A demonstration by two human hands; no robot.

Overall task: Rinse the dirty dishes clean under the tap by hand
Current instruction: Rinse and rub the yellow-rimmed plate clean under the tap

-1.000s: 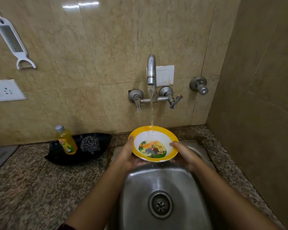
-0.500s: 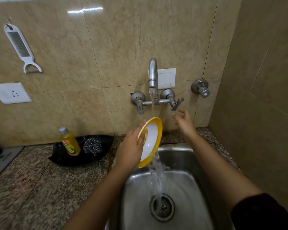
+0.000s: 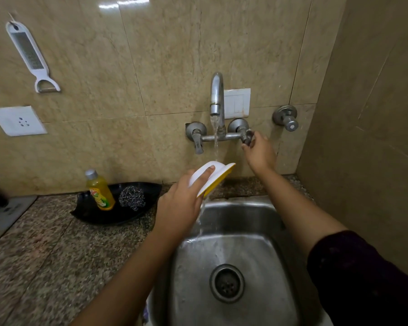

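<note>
My left hand (image 3: pixel 178 207) grips a small bowl (image 3: pixel 218 174), white outside with a yellow rim, turned almost upside down under the tap (image 3: pixel 216 97). Water runs from the spout onto the bowl's white underside and spills off its lower rim into the steel sink (image 3: pixel 233 262). My right hand (image 3: pixel 259 152) is up at the wall, its fingers curled round the tap's right handle (image 3: pixel 246 137). The bowl's inside faces away and is hidden.
A black tray (image 3: pixel 141 212) on the granite counter (image 3: pixel 45 255) left of the sink holds a yellow dish-soap bottle (image 3: pixel 100 190) and a steel scrubber (image 3: pixel 131 198). A grater (image 3: pixel 30 55) and a socket (image 3: pixel 18 120) are on the wall at left. A side wall stands close on the right.
The bowl went from held level in both hands to tipped over in my left hand alone. My right hand let go and rose to take hold of the tap's right handle.
</note>
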